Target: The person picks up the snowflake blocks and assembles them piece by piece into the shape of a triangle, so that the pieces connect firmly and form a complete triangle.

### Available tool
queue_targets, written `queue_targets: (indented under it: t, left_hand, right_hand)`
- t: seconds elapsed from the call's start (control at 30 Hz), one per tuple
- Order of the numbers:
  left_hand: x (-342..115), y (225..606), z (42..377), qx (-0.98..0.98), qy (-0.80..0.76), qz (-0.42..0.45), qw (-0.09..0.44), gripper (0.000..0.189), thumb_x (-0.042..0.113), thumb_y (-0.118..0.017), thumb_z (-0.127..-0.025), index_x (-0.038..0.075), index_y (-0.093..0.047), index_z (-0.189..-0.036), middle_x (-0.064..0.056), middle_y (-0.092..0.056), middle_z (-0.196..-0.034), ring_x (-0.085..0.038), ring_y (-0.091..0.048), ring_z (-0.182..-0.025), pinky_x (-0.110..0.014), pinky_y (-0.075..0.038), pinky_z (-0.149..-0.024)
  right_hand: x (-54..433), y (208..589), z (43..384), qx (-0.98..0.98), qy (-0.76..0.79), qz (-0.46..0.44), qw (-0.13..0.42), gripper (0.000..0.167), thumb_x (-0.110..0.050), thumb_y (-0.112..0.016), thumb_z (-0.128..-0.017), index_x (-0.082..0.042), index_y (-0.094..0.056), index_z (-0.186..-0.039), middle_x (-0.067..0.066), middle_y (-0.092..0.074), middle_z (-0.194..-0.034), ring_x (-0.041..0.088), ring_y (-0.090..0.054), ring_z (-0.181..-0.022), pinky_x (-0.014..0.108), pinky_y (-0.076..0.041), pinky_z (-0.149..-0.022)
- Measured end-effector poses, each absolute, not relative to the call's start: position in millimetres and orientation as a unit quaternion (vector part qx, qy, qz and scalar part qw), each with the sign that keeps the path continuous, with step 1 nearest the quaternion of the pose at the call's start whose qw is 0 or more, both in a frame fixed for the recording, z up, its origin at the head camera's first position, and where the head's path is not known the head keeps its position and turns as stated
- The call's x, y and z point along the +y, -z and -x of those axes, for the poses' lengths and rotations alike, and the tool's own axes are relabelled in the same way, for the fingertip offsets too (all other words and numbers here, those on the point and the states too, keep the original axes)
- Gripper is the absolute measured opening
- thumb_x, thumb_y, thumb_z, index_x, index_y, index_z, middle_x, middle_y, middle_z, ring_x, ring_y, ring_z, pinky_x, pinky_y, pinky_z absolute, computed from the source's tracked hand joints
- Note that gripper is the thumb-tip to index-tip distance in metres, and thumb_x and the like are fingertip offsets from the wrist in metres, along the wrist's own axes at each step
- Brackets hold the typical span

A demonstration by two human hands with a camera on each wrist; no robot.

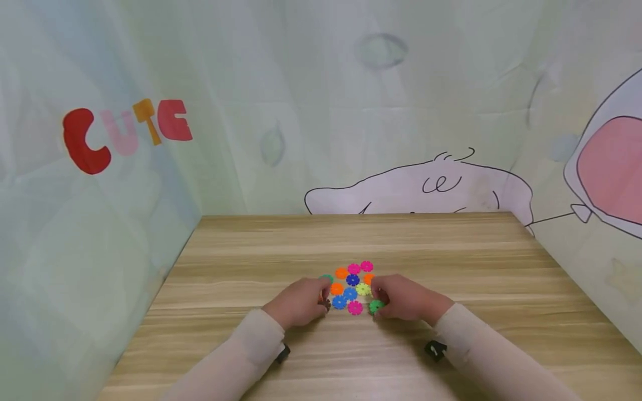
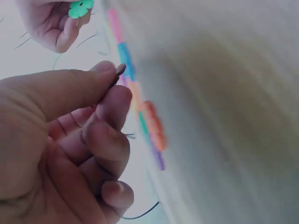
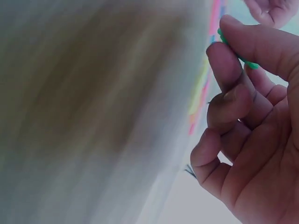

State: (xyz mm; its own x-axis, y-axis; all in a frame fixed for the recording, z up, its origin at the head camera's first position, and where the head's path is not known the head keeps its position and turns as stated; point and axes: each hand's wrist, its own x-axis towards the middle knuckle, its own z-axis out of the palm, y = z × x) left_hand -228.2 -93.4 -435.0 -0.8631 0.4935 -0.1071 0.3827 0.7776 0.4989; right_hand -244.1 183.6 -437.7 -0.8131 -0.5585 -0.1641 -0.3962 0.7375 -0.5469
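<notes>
2 discs are pinched between thumb and fingers — a flower-shaped green disc [image 2: 79,9] in the right hand [image 1: 405,298], a dark brown disc [image 1: 327,304] in the left hand [image 1: 301,301] — beside bright, notched discs [image 1: 350,294] on a wood-grained table [image 1: 346,356].

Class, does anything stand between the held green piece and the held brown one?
Nothing visible blocks the green piece from the brown piece; a pink disc and blue disc lie flat on the table between, apparently lower.

Wood-grain tabletop [image 1: 351,356], flower-shaped discs [image 1: 350,293] clustered on it, pink, orange, blue
</notes>
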Motion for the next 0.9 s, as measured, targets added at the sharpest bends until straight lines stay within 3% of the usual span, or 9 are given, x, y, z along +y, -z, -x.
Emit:
queue_targets:
  t: [0.3,0.53,0.7,0.9]
  left_hand:
    - [-106.6,403.7,217.6,0.867,-0.451,-0.2,0.076,0.015,0.013,-0.073,-0.099,0.015,-0.059,-0.106,-0.002,-0.061,-0.082,-0.017,-0.054,-0.069,-0.025,-0.045,-0.059]
    - [-107.6,381.1,206.9,0.8,-0.566,-0.194,0.033,0.02,0.005,-0.066,-0.1,0.009,-0.055,-0.116,-0.009,-0.065,-0.092,-0.024,-0.061,-0.079,-0.028,-0.057,-0.071]
    - [-104.6,374.0,199.6,0.778,-0.597,-0.196,0.002,0.023,0.001,-0.065,-0.1,0.009,-0.055,-0.119,-0.013,-0.067,-0.097,-0.027,-0.062,-0.082,-0.028,-0.059,-0.072]
    - [-102.4,369.2,190.4,0.773,-0.596,-0.213,-0.057,0.024,0.0,-0.067,-0.098,0.01,-0.058,-0.118,-0.009,-0.069,-0.095,-0.026,-0.06,-0.083,-0.027,-0.053,-0.072]
  right_hand:
    - [176.7,402.7,233.9,0.877,0.383,0.26,0.126,0.028,-0.01,-0.081,-0.092,-0.016,-0.065,-0.114,-0.002,-0.056,-0.071,0.014,-0.052,-0.065,0.027,-0.047,-0.06]
    - [165.8,365.0,223.8,0.817,0.499,0.262,0.122,0.035,-0.002,-0.074,-0.095,-0.005,-0.065,-0.129,0.006,-0.062,-0.082,0.018,-0.054,-0.069,0.025,-0.053,-0.063]
    - [158.9,353.2,218.6,0.794,0.53,0.274,0.116,0.036,0.001,-0.072,-0.095,-0.001,-0.065,-0.13,0.008,-0.062,-0.087,0.015,-0.055,-0.071,0.023,-0.052,-0.062]
    - [152.5,348.5,211.4,0.766,0.568,0.287,0.094,0.031,0.0,-0.073,-0.096,0.003,-0.066,-0.126,0.019,-0.068,-0.1,0.018,-0.064,-0.083,0.025,-0.059,-0.072]
